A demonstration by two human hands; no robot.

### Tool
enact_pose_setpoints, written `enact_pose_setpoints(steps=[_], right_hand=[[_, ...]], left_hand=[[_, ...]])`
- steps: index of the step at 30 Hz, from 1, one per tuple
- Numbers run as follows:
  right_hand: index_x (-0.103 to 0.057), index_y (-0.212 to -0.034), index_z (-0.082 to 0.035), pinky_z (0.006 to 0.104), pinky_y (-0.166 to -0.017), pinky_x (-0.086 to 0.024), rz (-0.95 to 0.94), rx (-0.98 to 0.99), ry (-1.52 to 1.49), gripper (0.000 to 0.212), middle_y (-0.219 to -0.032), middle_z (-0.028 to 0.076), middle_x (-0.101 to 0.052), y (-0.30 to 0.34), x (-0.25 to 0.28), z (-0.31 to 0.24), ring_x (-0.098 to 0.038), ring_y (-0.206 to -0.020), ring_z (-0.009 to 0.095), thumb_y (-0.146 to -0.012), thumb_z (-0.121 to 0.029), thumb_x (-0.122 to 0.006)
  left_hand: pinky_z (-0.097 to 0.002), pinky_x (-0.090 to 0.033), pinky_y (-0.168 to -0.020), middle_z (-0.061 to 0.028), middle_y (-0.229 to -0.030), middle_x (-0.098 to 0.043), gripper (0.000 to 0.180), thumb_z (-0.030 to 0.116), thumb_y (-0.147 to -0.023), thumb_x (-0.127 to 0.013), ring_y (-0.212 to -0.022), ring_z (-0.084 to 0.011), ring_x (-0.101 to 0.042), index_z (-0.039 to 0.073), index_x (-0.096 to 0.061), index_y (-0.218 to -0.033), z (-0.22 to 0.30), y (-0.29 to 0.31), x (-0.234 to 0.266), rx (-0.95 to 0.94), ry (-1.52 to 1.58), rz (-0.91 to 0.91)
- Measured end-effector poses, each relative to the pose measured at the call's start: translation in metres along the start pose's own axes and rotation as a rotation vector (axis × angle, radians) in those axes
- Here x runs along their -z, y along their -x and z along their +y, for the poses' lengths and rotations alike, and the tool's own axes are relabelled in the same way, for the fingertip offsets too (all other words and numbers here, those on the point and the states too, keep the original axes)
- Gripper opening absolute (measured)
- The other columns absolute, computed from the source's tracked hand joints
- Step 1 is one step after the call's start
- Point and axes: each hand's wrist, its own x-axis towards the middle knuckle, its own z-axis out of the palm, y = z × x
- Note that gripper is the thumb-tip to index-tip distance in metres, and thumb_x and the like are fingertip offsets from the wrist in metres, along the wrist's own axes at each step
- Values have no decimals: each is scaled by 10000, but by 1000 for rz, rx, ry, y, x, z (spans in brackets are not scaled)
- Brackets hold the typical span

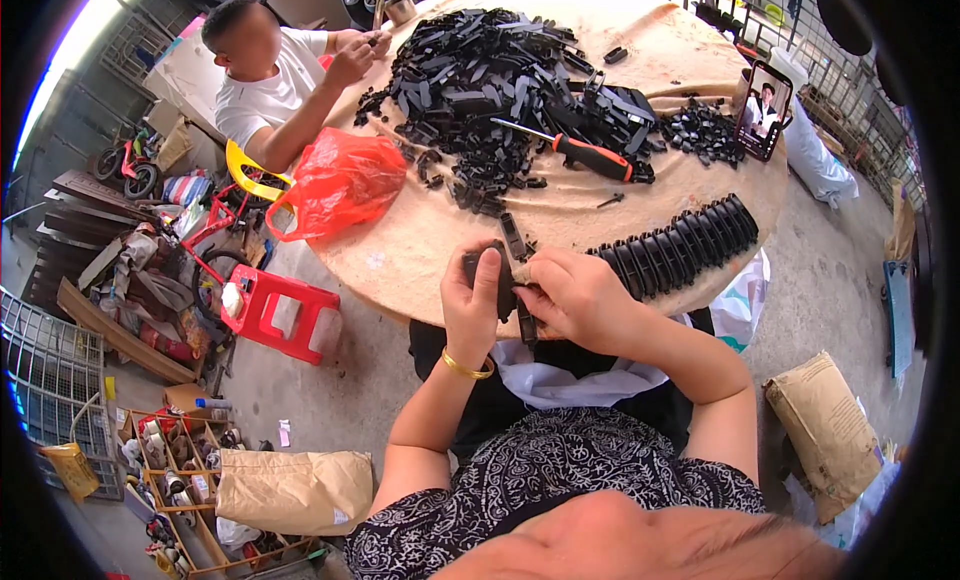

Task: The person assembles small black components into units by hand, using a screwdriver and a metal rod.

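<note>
At the table's near edge, my left hand (pixel 470 295) is wrapped round a dark plastic part (pixel 505 280). My right hand (pixel 578 292) pinches at its right side, fingertips together; what exactly they grip is hidden. A narrow black strip (pixel 513 236) shows just beyond the fingers, and another dark piece (pixel 527 322) sticks out below them. To the right lies a curved row of black ribbed plastic pieces (pixel 680 248), standing side by side. Beyond my hands rises a big heap of black plastic parts (pixel 480 65), with a red-and-black screwdriver (pixel 595 158) lying on its near side.
A smaller heap of black bits (pixel 700 132) and an upright phone (pixel 764 110) are at the right. A red plastic bag (pixel 345 180) hangs at the table's left edge above a red stool (pixel 278 310). Across the left, a co-worker (pixel 265 95) handles a small part.
</note>
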Motion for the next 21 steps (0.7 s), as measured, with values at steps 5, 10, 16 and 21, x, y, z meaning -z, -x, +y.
enact_pose_setpoints(steps=[5, 10, 16, 21], right_hand=[[-495, -788, 8, 311, -583, -461, -67, 49, 176, 142, -718, 115, -498, 5, 0, 0, -541, -651, 259, -702, -83, -561], [-506, -733, -5, 256, -552, -452, -211, 253, 380, 131, -680, 72, -486, 17, 1, -4, -536, -622, 180, -652, -108, -518], [-534, -801, 32, 235, -524, -439, -170, 264, 371, 213, -665, 70, -472, 33, -16, -13, -520, -587, 175, -654, -123, -523], [-527, -1014, 82, 312, -600, -472, -283, 1, 350, 346, -843, 124, -540, 30, -8, -25, -550, -689, 224, -715, -91, -552]], left_hand=[[-169, -378, -593, 13, -771, -520, 201, 171, -870, -536, -673, -41, -454, 9, -537, -990, 8, 8, -3, -27, -163, 12], [-183, -380, -599, 10, -758, -509, 200, 159, -861, -541, -673, -50, -453, 12, -544, -997, 15, 14, -6, -37, -220, 9], [-194, -396, -661, -16, -807, -529, 209, 143, -868, -516, -727, -72, -467, 9, -541, -1026, 9, 27, -8, -201, -330, 118], [-239, -450, -673, -84, -896, -558, 211, 144, -888, -476, -744, -140, -552, 10, -481, -1050, 6, 24, 7, -37, -24, 125]])
